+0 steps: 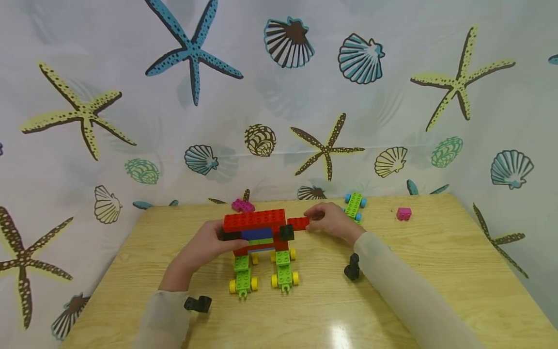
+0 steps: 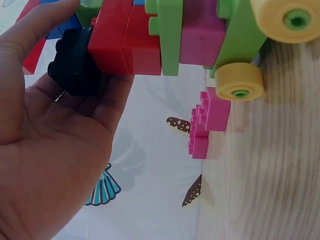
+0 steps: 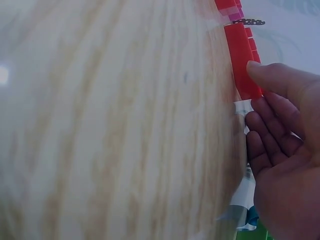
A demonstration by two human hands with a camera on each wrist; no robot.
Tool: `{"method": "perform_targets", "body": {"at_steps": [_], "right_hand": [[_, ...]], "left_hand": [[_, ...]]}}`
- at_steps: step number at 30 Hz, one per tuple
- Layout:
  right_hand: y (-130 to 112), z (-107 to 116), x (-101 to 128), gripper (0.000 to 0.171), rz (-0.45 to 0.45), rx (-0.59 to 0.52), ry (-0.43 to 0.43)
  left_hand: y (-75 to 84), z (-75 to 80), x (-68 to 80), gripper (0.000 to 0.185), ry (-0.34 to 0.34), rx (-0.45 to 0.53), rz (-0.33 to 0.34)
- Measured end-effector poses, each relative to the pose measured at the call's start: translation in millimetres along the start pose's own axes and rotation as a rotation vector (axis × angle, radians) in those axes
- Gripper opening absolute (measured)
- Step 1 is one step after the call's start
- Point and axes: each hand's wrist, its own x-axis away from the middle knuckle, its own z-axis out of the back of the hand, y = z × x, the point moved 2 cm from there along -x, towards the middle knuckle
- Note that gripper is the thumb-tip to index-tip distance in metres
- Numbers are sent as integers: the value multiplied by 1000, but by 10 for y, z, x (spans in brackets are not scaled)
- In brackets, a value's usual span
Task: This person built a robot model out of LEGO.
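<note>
The block car [image 1: 259,240] stands near the middle of the surface [image 1: 392,300], toward its back edge. The left hand [image 1: 205,247] has its grip wrapped round the car's left end. The right hand [image 1: 333,220] pinches a small red block [image 1: 298,223] against the car's right end.

A makeshift play or recording corner: a pale wooden table [image 1: 392,300] fills the lower frame, boxed in by a white seashell-and-starfish printed curtain [image 1: 279,97] across the top.
</note>
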Motion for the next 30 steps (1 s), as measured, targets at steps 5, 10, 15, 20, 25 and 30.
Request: {"method": "perform_targets", "body": {"at_steps": [5, 10, 15, 20, 25, 30], "right_hand": [[-10, -8, -12, 45, -2, 27, 7], [-37, -13, -15, 44, -10, 51, 6], [-33, -12, -17, 41, -23, 57, 12], [-9, -6, -22, 39, -16, 52, 14], [5, 81, 44, 37, -24, 40, 30], [-103, 265, 213, 39, -4, 27, 40]], "left_hand": [[-49, 62, 17, 54, -8, -20, -24], [-111, 169, 73, 53, 16, -43, -21], [-123, 222, 106, 54, 19, -39, -19], [-118, 225, 110, 54, 18, -19, -33], [-116, 202, 70, 56, 9, 7, -16], [-105, 180, 50, 58, 14, 11, 28]]}}
